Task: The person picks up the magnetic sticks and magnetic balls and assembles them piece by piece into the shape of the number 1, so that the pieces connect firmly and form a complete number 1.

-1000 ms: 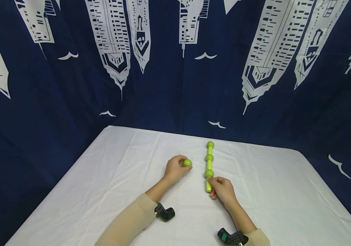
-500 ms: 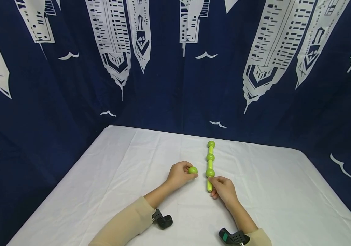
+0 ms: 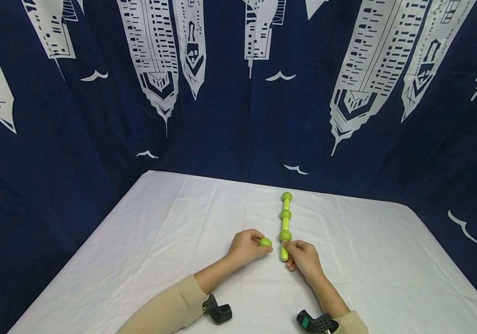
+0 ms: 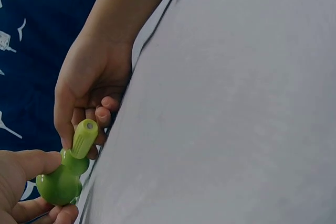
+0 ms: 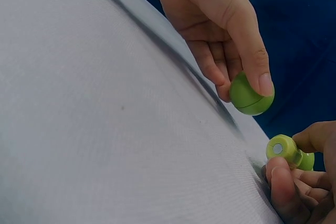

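Observation:
My left hand (image 3: 247, 248) pinches a loose green ball (image 3: 265, 242) between thumb and fingers, just left of a chain of green balls and lighter green rods (image 3: 286, 224). The chain runs straight away from me along the table. At its near end my right hand (image 3: 303, 259) pinches the last rod (image 3: 284, 253) between thumb and fingers. In the right wrist view, the rod's end (image 5: 277, 148) shows a round silvery disc, and the held ball (image 5: 251, 96) has a thin seam. A small gap separates the ball from the rod there.
A white cloth covers the table (image 3: 171, 222). Behind it hangs a dark blue curtain (image 3: 230, 139) printed with white buildings and birds. Each wrist carries a black camera, one on the left (image 3: 217, 311) and one on the right (image 3: 317, 322).
My left hand has come nearer to me and slightly right with the ball, closer to the near end of the chain. My right hand and the chain have stayed in place.

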A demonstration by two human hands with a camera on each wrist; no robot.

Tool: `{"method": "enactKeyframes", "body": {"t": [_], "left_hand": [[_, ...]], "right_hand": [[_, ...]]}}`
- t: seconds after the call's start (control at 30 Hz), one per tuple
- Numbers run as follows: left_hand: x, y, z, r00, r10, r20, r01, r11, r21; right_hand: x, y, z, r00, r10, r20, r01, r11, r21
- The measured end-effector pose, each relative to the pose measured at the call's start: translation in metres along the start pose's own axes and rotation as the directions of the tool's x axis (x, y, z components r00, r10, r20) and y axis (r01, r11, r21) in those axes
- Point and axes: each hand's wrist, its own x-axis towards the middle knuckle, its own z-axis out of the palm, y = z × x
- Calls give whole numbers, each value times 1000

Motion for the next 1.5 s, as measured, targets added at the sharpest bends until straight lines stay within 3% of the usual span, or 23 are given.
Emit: {"method": "enactKeyframes", "body": {"t": [1.0, 1.17, 1.5], "left_hand": [[-30, 13, 16, 991, 28, 130, -17, 996, -85], [-33, 14, 19, 992, 40, 120, -27, 993, -114], [-33, 11, 26, 993, 60, 102, -54, 996, -66]], "right_hand": [[2, -2, -1, 999, 46, 2, -46, 998, 35], [1, -3, -2, 999, 38, 12, -38, 998, 41], [0, -3, -3, 999, 30, 22, -30, 999, 12]]}}
